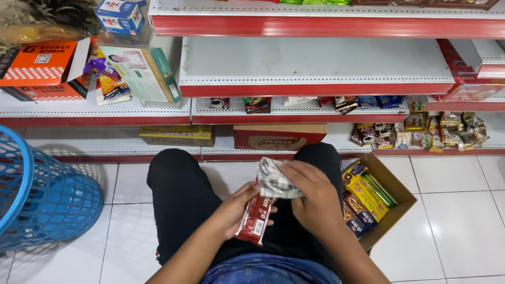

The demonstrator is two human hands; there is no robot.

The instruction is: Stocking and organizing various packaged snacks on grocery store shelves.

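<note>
I am squatting on a white tiled floor before a shop shelf, black trousers over my knees. My left hand (239,206) grips a long red snack packet (255,217) held upright over my lap. My right hand (314,197) is closed on a crumpled grey-and-white checked cloth (273,180), pressed against the top of the packet. An open cardboard box (398,202) stands by my right knee, holding several yellow, red and brown snack packets (365,199).
A blue plastic mesh basket (4,189) lies on its side at the left. White shelves with red edges (313,86) carry snack packets, boxes and a feather duster (45,14). Cartons (277,137) sit under the lowest shelf.
</note>
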